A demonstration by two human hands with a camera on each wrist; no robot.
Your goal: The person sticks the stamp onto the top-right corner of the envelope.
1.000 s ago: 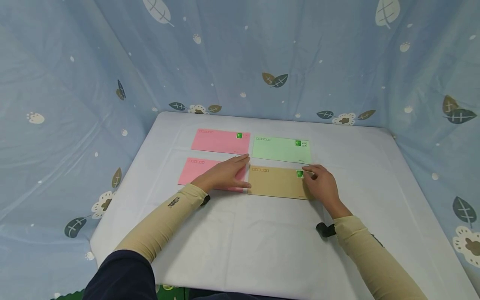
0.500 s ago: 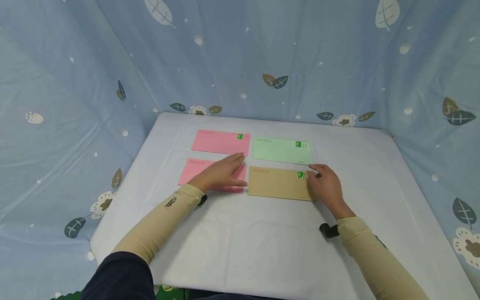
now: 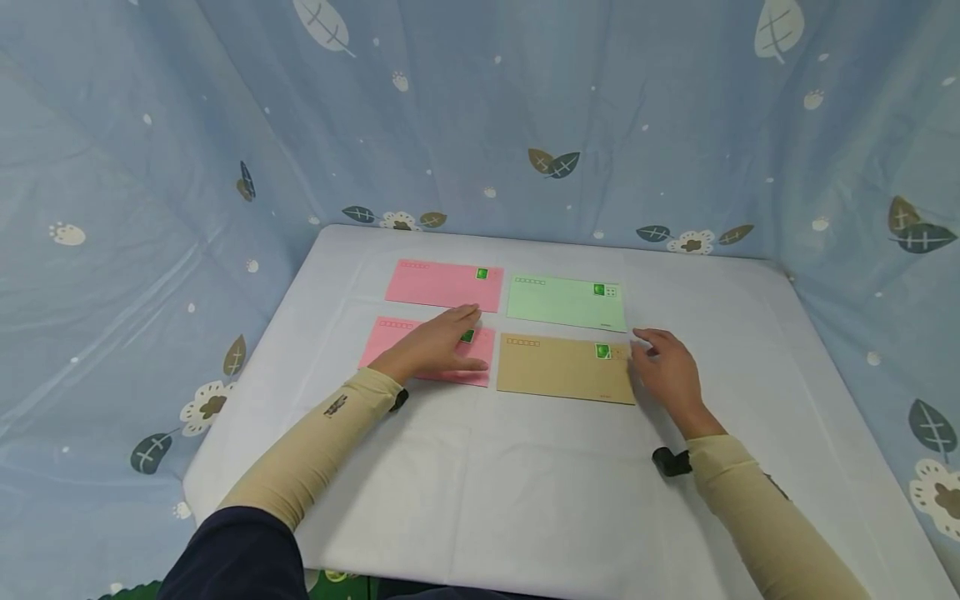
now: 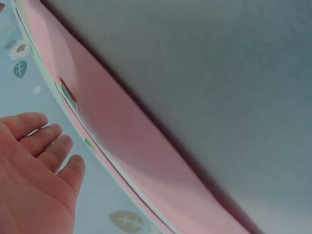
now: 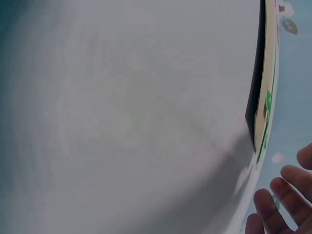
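Observation:
Four-sided paper envelopes lie flat in two rows: a far pink envelope [image 3: 442,285], a green envelope [image 3: 564,302], a near pink envelope [image 3: 386,335] and a tan envelope [image 3: 558,367]. Each bears a green stamp at its upper right. Over the near pink envelope hovers my left hand [image 3: 435,342], fingers extended, hiding part of it. In the left wrist view that hand [image 4: 36,170] is seen palm-side, holding nothing. Just off the tan envelope's right end is my right hand [image 3: 667,375], its fingers loosely bent. Nothing sits between those fingers [image 5: 265,204] in the right wrist view.
A white cloth [image 3: 465,483] covers the table under the envelopes. Blue leaf-patterned curtains [image 3: 480,108] stand round its back and sides. Each wrist carries a small black camera, such as the right wrist camera [image 3: 670,462].
My right hand has moved right, off the tan envelope's edge. My left hand has drawn slightly left, uncovering the near pink envelope's stamp. The envelopes stay in place.

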